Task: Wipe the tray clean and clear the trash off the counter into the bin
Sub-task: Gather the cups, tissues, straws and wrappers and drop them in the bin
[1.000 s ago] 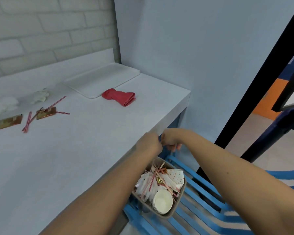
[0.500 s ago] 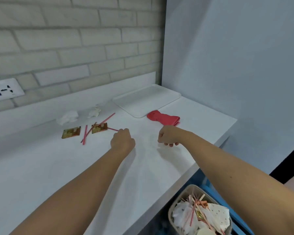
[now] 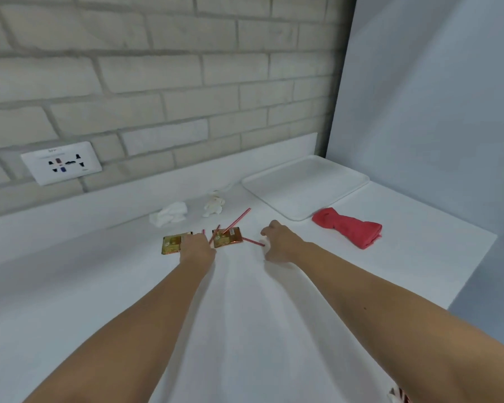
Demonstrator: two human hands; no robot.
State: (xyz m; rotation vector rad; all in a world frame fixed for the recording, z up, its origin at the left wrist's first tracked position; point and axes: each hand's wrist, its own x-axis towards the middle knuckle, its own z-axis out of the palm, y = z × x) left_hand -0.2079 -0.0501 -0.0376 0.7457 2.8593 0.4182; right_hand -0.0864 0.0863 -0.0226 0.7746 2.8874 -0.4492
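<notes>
— Both hands have reached further, to the trash on the counter [image 3: 99, 286].
— Grips?
— Left hand [image 3: 197, 248] curled over a packet [image 3: 173, 243]; right hand [image 3: 280, 242] half-closed at a straw [image 3: 252, 241], grasp unclear. Tray [image 3: 304, 186] sits back right.

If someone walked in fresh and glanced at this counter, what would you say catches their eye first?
Probably the crumpled red cloth, vivid against the white counter, lying just in front of the bare white rectangular tray in the far right corner. Next, the litter mid-counter: two shiny gold-brown wrappers crossed by thin red straws, with the left hand and right hand reaching in on either side.
</notes>
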